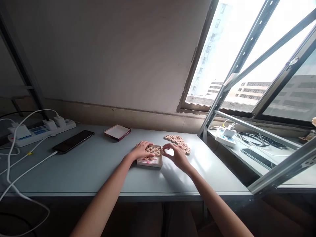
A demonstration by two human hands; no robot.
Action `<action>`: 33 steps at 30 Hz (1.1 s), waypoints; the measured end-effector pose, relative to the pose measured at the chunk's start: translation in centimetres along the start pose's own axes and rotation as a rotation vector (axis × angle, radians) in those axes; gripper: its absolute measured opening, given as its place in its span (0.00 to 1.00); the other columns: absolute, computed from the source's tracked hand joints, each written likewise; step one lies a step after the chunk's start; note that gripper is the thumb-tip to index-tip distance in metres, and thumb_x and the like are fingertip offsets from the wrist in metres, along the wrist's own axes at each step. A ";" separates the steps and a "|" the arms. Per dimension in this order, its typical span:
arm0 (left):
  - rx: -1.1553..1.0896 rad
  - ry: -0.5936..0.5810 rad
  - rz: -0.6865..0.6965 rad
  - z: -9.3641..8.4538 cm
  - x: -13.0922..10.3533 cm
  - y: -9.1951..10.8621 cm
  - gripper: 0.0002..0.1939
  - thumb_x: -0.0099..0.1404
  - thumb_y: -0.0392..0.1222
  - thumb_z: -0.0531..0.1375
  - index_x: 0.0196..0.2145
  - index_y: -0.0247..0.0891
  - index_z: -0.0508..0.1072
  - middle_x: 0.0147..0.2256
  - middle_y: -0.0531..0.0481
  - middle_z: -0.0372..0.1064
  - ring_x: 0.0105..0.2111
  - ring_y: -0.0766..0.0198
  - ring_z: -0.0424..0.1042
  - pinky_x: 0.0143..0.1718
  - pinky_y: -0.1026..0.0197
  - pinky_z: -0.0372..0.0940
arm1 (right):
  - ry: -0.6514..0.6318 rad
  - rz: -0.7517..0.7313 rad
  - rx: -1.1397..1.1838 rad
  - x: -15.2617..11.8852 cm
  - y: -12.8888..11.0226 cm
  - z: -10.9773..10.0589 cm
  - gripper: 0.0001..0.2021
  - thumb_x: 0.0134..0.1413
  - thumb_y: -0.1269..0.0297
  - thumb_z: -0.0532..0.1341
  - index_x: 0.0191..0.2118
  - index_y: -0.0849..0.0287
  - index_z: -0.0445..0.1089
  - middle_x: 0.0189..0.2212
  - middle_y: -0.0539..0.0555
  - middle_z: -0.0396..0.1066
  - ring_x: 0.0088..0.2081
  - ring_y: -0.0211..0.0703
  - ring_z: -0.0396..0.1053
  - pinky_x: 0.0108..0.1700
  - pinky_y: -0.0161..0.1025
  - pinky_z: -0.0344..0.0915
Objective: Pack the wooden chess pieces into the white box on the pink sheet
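A shallow open box point(149, 163) stands on the grey table point(108, 174), with several round wooden pieces point(152, 148) marked with characters lying inside. Over the box's left side rests my left hand point(142, 150), its fingers apart and touching the pieces and the box's edge. At the box's right edge my right hand point(177, 156) pinches a small wooden piece point(162, 151) between thumb and forefinger. Behind and to the right of that hand, many more wooden pieces point(174, 139) lie grouped on the table.
A box lid point(118, 131) lies upturned at the back. At the left are a black phone point(73, 141), a power strip point(41, 131) and white cables point(29, 167). A metal frame point(278, 171) stands at the right, beside another table point(237, 154) with a second power strip.
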State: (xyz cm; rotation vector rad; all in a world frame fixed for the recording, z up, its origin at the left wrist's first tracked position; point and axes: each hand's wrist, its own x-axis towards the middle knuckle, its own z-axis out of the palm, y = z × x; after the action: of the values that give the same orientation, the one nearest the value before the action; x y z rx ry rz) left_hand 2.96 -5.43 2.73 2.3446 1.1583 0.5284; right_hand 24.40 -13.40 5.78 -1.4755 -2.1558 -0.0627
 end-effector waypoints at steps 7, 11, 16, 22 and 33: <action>0.022 0.006 0.021 0.2 0.0 -0.3 0.33 0.52 0.61 0.60 0.53 0.44 0.64 0.53 0.47 0.60 0.55 0.52 0.56 0.55 0.54 0.53 | -0.046 -0.054 -0.145 -0.9 -2.8 1.2 0.06 0.54 0.59 0.61 0.32 0.55 0.70 0.31 0.52 0.74 0.41 0.46 0.67 0.50 0.50 0.49; 0.009 -0.010 0.016 -0.1 -0.1 -0.3 0.33 0.52 0.61 0.60 0.53 0.46 0.63 0.54 0.47 0.59 0.55 0.52 0.55 0.56 0.54 0.53 | -0.016 0.006 -0.127 -1.2 -2.7 1.4 0.08 0.56 0.59 0.59 0.31 0.55 0.71 0.37 0.52 0.74 0.42 0.46 0.66 0.48 0.49 0.49; -0.063 -0.120 0.007 -1.0 -0.3 -0.7 0.39 0.50 0.62 0.61 0.56 0.47 0.59 0.57 0.48 0.54 0.58 0.51 0.51 0.57 0.54 0.51 | -0.023 0.031 -0.151 -1.5 -3.4 1.1 0.12 0.60 0.62 0.54 0.31 0.53 0.74 0.40 0.51 0.74 0.43 0.46 0.65 0.48 0.49 0.49; -0.124 -0.159 0.013 -1.4 -0.2 -1.6 0.44 0.44 0.58 0.66 0.58 0.49 0.58 0.57 0.49 0.53 0.59 0.50 0.50 0.58 0.55 0.51 | -0.021 -0.037 -0.236 -2.2 -3.8 1.2 0.15 0.62 0.63 0.52 0.31 0.53 0.75 0.41 0.53 0.73 0.45 0.46 0.63 0.52 0.51 0.47; -0.259 -0.187 -0.061 -2.3 -0.6 -2.6 0.44 0.44 0.54 0.67 0.58 0.50 0.57 0.60 0.47 0.49 0.61 0.48 0.47 0.59 0.49 0.49 | -0.024 0.171 -0.371 2.4 3.9 2.0 0.19 0.60 0.60 0.50 0.56 0.55 0.63 0.58 0.58 0.59 0.58 0.54 0.54 0.55 0.54 0.50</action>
State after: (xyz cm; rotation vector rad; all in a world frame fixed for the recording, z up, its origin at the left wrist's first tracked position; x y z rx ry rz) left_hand -0.26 -4.00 3.03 2.0823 1.0073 0.4016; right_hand 26.40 -9.06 4.14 -1.8692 -2.1062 -0.4053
